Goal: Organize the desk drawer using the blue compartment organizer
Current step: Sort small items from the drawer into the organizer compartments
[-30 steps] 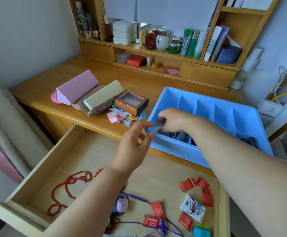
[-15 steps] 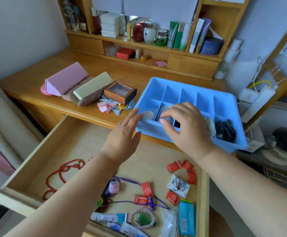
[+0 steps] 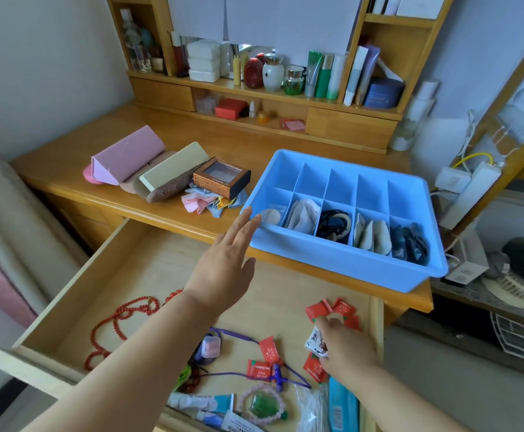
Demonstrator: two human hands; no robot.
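Observation:
The blue compartment organizer [image 3: 348,269] stands on the desk top at the right, above the open wooden drawer [image 3: 148,275]. Its near row holds a round pad, white sachets, black hair ties, beige pieces and dark items; the far row holds nothing. My left hand [image 3: 223,263] is flat with straight fingers, its tips touching the organizer's near left corner. My right hand [image 3: 345,347] is down in the drawer, its fingers lying over a cluster of red packets [image 3: 341,307] and partly covering a white patterned packet [image 3: 313,341].
In the drawer lie a red bead necklace [image 3: 120,316], a purple cord [image 3: 232,333], a pink bracelet with a green stone [image 3: 262,403], tubes [image 3: 198,402] and a blue pack [image 3: 341,406]. On the desk at the left are a pink case [image 3: 126,157], a brown box [image 3: 221,176] and small cloths [image 3: 204,201].
My right hand has left the organizer's near compartments and dropped into the drawer onto the red packets. My left hand stays at the organizer's corner.

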